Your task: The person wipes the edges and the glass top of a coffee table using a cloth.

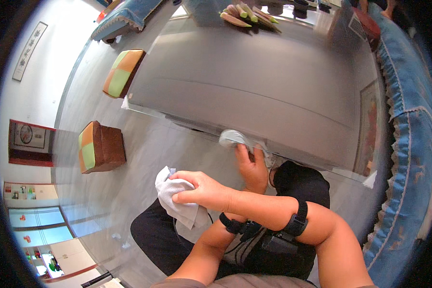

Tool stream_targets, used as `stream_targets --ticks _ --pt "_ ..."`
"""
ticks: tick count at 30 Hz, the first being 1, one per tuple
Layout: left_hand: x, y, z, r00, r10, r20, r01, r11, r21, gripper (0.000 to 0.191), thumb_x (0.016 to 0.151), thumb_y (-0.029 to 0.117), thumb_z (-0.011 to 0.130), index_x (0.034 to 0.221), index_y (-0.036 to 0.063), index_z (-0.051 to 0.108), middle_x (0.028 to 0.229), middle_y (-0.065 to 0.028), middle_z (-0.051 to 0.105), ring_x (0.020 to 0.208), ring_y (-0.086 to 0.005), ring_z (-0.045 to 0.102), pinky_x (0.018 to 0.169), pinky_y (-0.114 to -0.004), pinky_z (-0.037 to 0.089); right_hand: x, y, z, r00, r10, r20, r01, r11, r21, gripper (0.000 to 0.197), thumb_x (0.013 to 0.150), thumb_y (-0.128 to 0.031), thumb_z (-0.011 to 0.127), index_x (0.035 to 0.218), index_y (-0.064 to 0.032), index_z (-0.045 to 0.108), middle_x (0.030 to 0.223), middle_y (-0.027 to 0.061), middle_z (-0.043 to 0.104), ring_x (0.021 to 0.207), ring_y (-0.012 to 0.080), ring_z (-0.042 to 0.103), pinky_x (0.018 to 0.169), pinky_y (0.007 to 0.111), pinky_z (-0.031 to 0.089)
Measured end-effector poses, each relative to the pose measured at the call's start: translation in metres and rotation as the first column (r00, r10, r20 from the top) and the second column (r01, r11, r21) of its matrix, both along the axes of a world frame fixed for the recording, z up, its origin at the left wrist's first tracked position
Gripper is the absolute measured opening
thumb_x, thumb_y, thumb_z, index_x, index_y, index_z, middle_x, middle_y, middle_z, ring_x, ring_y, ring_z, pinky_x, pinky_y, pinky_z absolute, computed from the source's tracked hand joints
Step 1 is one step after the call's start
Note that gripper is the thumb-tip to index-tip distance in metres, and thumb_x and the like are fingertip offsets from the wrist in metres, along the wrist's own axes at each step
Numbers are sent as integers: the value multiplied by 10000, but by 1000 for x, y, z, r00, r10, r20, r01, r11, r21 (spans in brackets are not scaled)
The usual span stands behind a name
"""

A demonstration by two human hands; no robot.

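Observation:
My right hand (pixel 198 189) reaches across to the left over my left forearm and grips a crumpled white cloth (pixel 180 196), which hangs down above my lap. Beyond it, my left hand (pixel 252 171) is at the near edge of a glass-topped table (pixel 244 86), thumb and a finger apart and pointing away from me. A blurred, rounded whitish thing (pixel 232 138) shows at its fingertips; whether the hand holds it is unclear. Black straps circle both of my forearms.
Long pinkish-green vegetables (pixel 250 16) lie on the table's far side. White guards cover its near corners (pixel 370 180). Two checkered stools (pixel 102 147) (pixel 124 73) stand left. A sofa with blue lace-trimmed covers (pixel 410 144) runs along the right. Part of another person (pixel 388 9) shows at top right.

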State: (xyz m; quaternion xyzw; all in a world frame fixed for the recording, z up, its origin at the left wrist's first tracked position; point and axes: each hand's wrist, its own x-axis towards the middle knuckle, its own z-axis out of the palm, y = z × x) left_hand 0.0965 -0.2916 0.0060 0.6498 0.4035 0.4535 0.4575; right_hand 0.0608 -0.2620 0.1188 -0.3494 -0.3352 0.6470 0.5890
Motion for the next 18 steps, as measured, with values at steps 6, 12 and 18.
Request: stream_targets --ticks 6,12,18 --pt "-18 -27 -22 949 -312 -53 315 947 61 419 762 73 595 1122 -36 409 965 -131 486 798 -189 509 686 -281 429 5 -7 1 998 -38 42 38 999 1 411 664 -203 594 1017 -4 528 885 83 566 828 145 514 741 269 408" --pt "-24 63 10 953 9 302 41 987 -157 454 761 -17 542 1179 16 367 1065 -61 474 919 -158 486 783 -278 416 6 -8 2 998 -54 -21 55 997 49 410 671 -201 592 1014 12 521 889 91 565 831 153 516 749 275 407" --pt "-62 172 12 948 142 284 -133 990 -52 403 764 -39 510 1153 17 420 1008 -48 493 853 -122 475 732 -251 405 11 -6 8 998 -50 -47 52 998 44 420 671 -198 603 1023 15 518 877 83 569 825 151 519 751 266 404"
